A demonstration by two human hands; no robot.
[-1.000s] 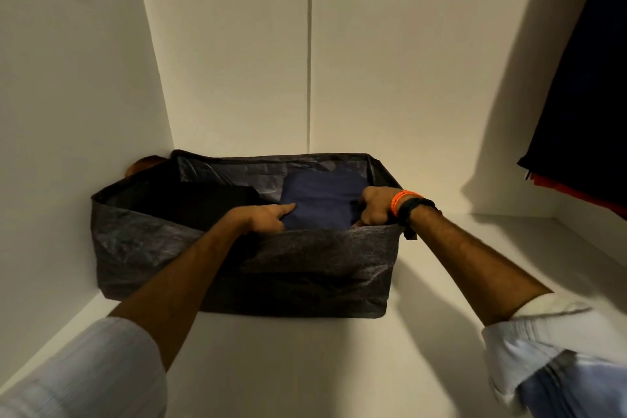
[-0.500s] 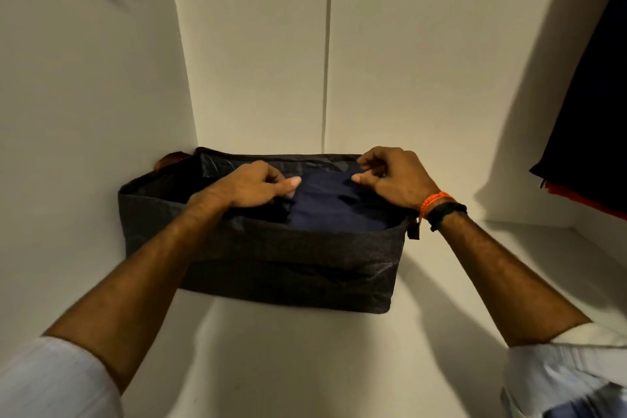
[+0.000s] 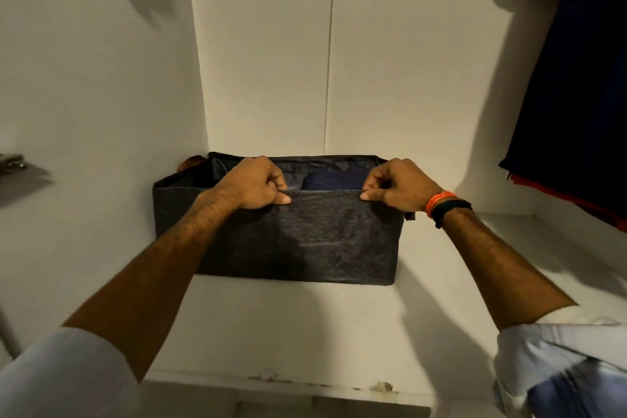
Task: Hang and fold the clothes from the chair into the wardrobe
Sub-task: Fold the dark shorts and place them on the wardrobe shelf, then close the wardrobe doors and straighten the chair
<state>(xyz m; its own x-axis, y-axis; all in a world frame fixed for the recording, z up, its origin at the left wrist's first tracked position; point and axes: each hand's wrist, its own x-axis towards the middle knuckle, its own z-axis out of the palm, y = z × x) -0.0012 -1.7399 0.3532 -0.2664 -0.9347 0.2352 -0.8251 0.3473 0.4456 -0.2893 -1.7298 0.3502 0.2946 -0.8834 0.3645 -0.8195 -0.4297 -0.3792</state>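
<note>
Dark grey fabric storage bin (image 3: 305, 241) on white wardrobe shelf (image 3: 298, 326), pushed into back-left corner, left end near side wall, back edge against rear panel. Left hand (image 3: 252, 188) pinching bin's near top rim, thumb on outer face, fingers curled over to the inside. Right hand (image 3: 395, 187) same grip on same rim, further right; hands apart, a stretch of bare rim between them. Near wall pulled taut and upright between the two grips. Folded navy garment (image 3: 334, 181) inside bin, right half, top just visible above rim between the hands; neither hand touching it. Left half of bin interior dark, contents unreadable. Small brown item (image 3: 190, 163) peeking out behind bin's back-left corner, identity unclear. Orange band (image 3: 439, 202) and black band (image 3: 453, 210) on right wrist, side by side. Both forearms bare, light sleeves rolled up near elbows. Dark navy hanging garment (image 3: 576, 95) at right edge, red hem (image 3: 570, 198) of another piece showing below it, both well clear of bin. Metal hinge (image 3: 12, 163) on left side wall, well apart from bin. Shelf front edge chipped in a couple of spots (image 3: 383, 386). Vertical seam (image 3: 329, 61) running down rear panel to just behind bin.
</note>
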